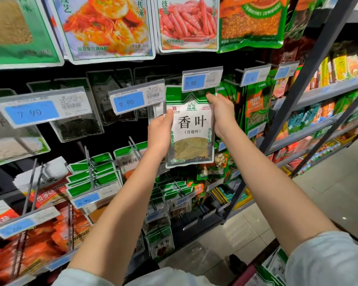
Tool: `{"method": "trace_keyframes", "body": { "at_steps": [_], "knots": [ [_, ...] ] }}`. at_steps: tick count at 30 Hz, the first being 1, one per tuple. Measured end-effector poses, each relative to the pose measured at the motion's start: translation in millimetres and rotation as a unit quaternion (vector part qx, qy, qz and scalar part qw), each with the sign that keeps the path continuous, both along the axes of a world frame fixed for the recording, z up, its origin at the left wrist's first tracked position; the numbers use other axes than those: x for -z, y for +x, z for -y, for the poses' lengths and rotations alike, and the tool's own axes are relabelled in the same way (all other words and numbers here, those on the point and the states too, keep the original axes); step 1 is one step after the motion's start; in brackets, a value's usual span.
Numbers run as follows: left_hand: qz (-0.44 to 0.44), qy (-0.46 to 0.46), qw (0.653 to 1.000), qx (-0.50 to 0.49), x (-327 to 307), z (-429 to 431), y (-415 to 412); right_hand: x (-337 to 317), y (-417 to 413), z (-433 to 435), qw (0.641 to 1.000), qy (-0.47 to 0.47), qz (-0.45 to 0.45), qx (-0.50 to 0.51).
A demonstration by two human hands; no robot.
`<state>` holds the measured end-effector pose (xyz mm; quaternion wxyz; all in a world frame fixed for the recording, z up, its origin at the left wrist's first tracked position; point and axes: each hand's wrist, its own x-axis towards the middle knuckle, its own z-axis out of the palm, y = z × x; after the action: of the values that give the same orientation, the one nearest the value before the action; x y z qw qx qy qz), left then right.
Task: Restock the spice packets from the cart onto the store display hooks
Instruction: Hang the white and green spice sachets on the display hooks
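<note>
Spice packet (191,129) upright, left hand (160,132) and right hand (222,113) fingers (210,97) curled round its side edges

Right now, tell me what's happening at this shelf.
A person in pale sleeves holds a flat white-and-green plastic bay leaf packet up with both hands. The left hand grips its left edge, the right hand holds its upper right edge. The packet's top sits just behind the clear price tag marked 5.90; whether it is on the hook yet cannot be seen. More green-and-white packets lie at lower right.
</note>
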<state>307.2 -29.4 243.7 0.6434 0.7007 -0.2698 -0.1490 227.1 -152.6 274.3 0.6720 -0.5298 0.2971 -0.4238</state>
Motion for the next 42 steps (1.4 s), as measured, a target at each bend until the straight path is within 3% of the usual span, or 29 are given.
{"method": "trace_keyframes", "body": {
  "at_steps": [10, 19, 26, 30, 33, 42],
  "knots": [
    [-0.006, 0.022, 1.0, -0.018, 5, 4, 8, 2, 2, -7, 0.997, -0.058, -0.033, 0.034],
    [0.042, 0.01, 0.999, -0.01, 2, 5, 7, 15, 5, 4, 0.998, 0.052, 0.027, 0.023],
    [0.0, 0.084, 0.996, -0.023, -1, 15, 19, 2, 17, 8, 0.995, -0.015, -0.066, 0.067],
    [0.097, 0.107, 0.988, -0.057, 7, 17, 15, 8, 25, 8, 0.974, -0.107, -0.17, 0.104],
    [0.184, 0.156, 0.967, -0.078, 28, 14, 8, 30, 21, -4, 0.965, -0.146, -0.189, 0.112],
    [0.159, 0.288, 0.938, -0.109, 22, 43, 56, 34, 51, 27, 0.927, -0.211, -0.301, 0.066]
  ]
}}
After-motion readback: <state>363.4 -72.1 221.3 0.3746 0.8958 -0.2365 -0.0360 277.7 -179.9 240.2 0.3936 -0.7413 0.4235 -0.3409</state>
